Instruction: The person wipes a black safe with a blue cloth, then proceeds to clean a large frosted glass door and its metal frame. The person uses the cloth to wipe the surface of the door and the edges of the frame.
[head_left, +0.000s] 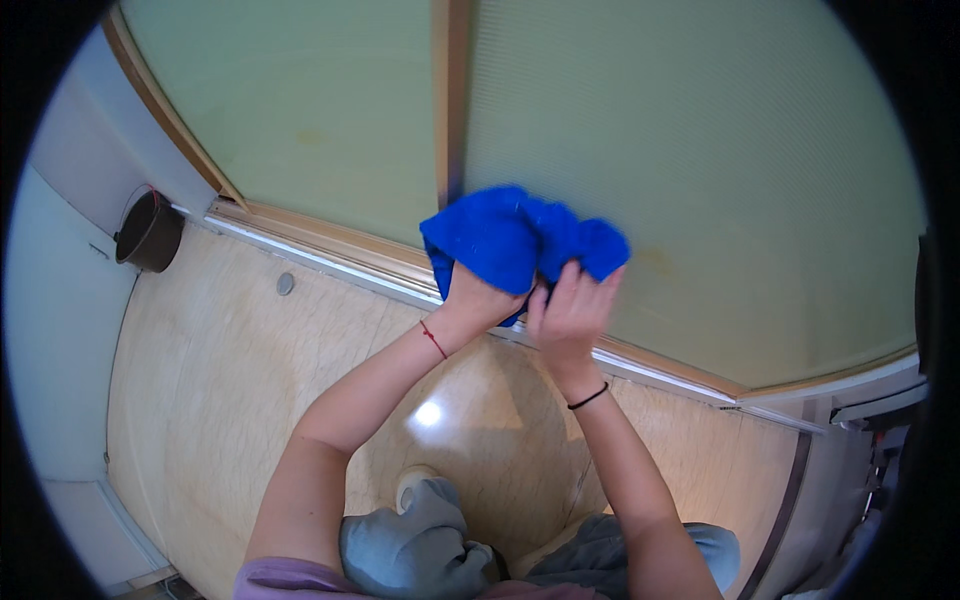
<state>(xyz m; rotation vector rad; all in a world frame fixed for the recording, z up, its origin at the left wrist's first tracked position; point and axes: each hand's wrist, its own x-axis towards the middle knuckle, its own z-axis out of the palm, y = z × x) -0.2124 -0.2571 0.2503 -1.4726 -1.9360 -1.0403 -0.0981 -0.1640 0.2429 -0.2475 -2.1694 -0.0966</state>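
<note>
A bright blue cloth (495, 232) is bunched up in both hands, in front of sliding doors with pale green ribbed panels. My left hand (484, 300), with a red string bracelet at the wrist, is partly covered by the cloth; its fingers are mostly hidden, but it holds the cloth. Just to its right, my right hand (574, 311), with a black band at the wrist, grips the cloth's lower right part. The right door panel (712, 172) lies behind the cloth. The wooden door frame (450, 97) runs upward from behind the cloth.
On the tiled floor at the far left stands a dark bucket (152, 234) with a raised handle. A round metal floor drain cover (285, 283) lies nearby. The metal door track (330, 262) runs along the floor's edge. Dark items are at the far right.
</note>
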